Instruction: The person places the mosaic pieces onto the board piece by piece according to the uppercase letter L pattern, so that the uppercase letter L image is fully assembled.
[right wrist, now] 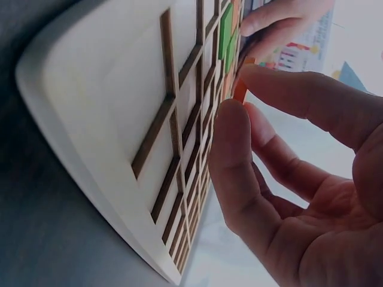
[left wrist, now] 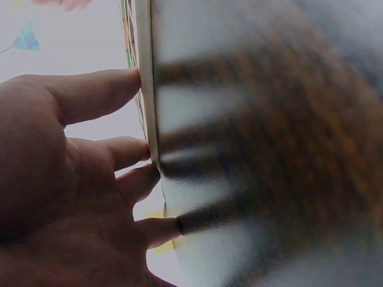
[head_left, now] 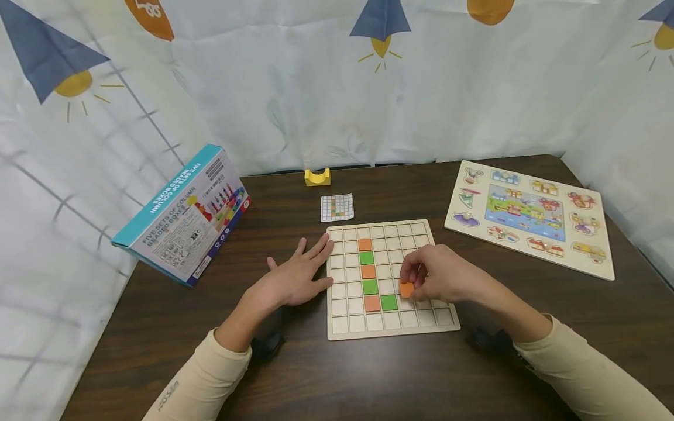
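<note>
Between thumb and fingertips my right hand (head_left: 439,272) pinches an orange square tile (head_left: 406,290) over the right part of a wooden grid board (head_left: 347,323). The right wrist view shows the tile (right wrist: 240,91) edge-on, its lower side near the board. Orange and green tiles alternate down one column of the grid, and a green tile (head_left: 389,302) lies beside the lowest orange one. My left hand (head_left: 297,279) has its fingers spread, with fingertips and thumb touching the board's left side. In the left wrist view they press against the board's edge (left wrist: 148,89).
A small card (head_left: 337,216) printed with a coloured grid lies behind the board. Behind that sits a yellow notched block (head_left: 317,180). A tilted bead-set box (head_left: 184,228) stands at left, and a wooden picture puzzle (head_left: 474,204) lies at right. A printed curtain hangs behind the table.
</note>
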### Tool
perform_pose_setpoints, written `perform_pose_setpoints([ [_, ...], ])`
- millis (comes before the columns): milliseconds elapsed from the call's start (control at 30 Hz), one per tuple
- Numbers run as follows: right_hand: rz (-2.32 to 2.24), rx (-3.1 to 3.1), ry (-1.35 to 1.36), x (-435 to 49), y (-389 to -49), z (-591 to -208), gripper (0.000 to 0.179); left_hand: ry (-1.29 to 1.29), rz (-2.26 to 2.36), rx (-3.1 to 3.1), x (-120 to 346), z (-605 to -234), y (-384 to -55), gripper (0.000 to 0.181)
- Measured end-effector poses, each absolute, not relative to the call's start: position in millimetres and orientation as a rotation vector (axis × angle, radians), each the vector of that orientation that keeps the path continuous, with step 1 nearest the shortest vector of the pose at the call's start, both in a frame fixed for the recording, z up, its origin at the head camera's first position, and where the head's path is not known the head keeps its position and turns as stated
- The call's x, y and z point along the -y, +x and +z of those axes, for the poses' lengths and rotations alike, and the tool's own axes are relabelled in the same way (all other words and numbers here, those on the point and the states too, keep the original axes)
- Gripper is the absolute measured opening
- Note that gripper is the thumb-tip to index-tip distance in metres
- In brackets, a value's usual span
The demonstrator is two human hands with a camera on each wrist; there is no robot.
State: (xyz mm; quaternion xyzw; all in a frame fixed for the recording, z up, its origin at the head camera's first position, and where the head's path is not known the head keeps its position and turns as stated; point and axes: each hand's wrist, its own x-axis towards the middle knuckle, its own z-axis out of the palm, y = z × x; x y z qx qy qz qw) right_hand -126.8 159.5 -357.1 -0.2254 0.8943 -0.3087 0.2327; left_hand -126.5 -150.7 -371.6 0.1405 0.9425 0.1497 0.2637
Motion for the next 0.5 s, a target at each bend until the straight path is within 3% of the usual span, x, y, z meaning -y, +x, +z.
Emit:
perform_pose_setpoints([
  [500,-0.816,-2.45,-0.722,-154.1,-118.1,-361.6,0.027,0.377,0.407,-2.552,151.4,-372.3,-126.9,0.081],
])
